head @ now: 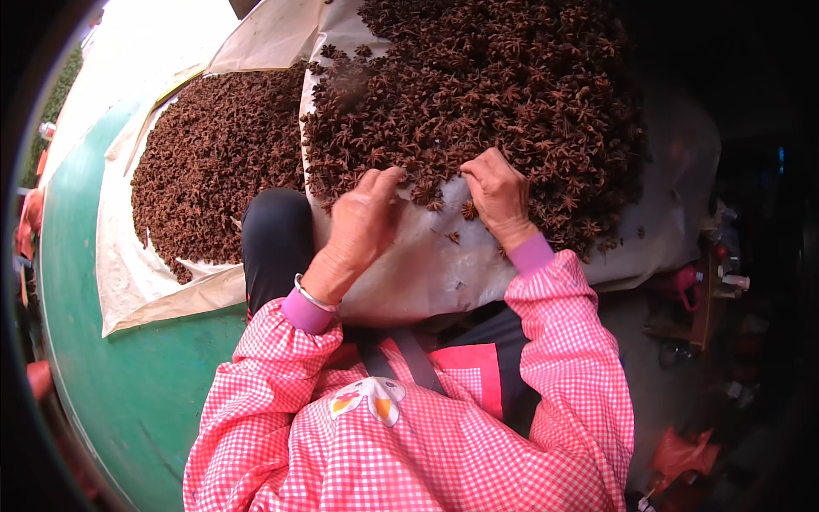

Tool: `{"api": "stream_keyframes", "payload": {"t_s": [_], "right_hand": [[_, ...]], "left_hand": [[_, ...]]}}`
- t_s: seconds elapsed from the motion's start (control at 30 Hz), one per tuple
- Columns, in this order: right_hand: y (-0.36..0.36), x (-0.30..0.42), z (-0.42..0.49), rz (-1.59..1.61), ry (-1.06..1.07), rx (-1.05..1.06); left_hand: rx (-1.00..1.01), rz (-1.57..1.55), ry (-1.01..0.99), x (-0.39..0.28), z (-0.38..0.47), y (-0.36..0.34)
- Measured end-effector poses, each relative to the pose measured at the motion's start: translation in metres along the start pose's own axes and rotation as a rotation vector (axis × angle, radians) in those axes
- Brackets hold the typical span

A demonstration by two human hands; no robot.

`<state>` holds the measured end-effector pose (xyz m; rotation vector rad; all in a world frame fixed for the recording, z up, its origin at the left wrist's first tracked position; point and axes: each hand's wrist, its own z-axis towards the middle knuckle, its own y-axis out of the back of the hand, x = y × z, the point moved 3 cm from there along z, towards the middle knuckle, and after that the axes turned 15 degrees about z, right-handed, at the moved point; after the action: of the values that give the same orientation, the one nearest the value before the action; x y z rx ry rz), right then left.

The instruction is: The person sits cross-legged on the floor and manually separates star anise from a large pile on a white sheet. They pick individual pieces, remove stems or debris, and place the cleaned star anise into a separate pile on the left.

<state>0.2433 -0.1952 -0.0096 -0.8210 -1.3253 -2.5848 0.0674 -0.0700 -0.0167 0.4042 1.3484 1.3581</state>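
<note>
A large heap of dried star anise [473, 96] lies before me on a pale plastic sheet [409, 275]. At the heap's near edge is my left hand [365, 214], slightly blurred, its thumb and forefinger drawn together over the pods. My right hand [500, 192] is a little to the right, fingers curled and fingertips pinched at the same edge. Whether either hand pinches a pod is hidden. Between the hands sits a small cluster of star anise [427, 194]. A single pod [469, 210] lies beside my right hand, and a broken piece [453, 237] rests nearer to me.
To the left, a second heap of smaller dark brown pieces [211, 166] is spread on a whitish sheet [128, 281]. The green floor [160, 377] runs along that side. My bent knee [278, 237] stands between the heaps. At lower right lies a red plastic bag [683, 454].
</note>
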Motion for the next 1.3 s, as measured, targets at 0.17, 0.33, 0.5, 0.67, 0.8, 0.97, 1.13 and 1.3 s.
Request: {"api": "stream_keyframes", "payload": {"t_s": [0.17, 0.33, 0.5, 0.67, 0.8, 0.97, 1.13, 1.3], "right_hand": [[-0.023, 0.037, -0.025, 0.745, -0.536, -0.074], [-0.022, 0.032, -0.037, 1.668, -0.973, -0.145], [-0.014, 0.018, -0.036, 0.576, -0.675, 0.1], [-0.041, 0.02, -0.031, 0.013, -0.279, 0.193], [-0.043, 0.021, -0.034, 0.014, -0.292, 0.197], [-0.037, 0.037, -0.039, 0.176, -0.256, 0.114], [-0.038, 0.042, -0.038, 0.276, -0.258, 0.069], [-0.033, 0.045, -0.033, 0.49, -0.42, 0.241]], "left_hand": [[0.105, 0.04, -0.005, -0.032, 0.005, -0.019], [0.154, -0.602, 0.384, -0.004, 0.009, 0.0], [0.043, 0.036, 0.05, -0.007, 0.013, 0.007], [0.166, 0.221, -0.092, -0.023, 0.01, -0.03], [0.169, 0.19, -0.033, -0.025, 0.006, -0.04], [0.158, 0.233, -0.064, -0.024, 0.005, -0.036], [0.072, 0.153, -0.114, -0.021, -0.005, -0.032], [-0.091, 0.347, -0.127, -0.019, -0.001, -0.022]]}}
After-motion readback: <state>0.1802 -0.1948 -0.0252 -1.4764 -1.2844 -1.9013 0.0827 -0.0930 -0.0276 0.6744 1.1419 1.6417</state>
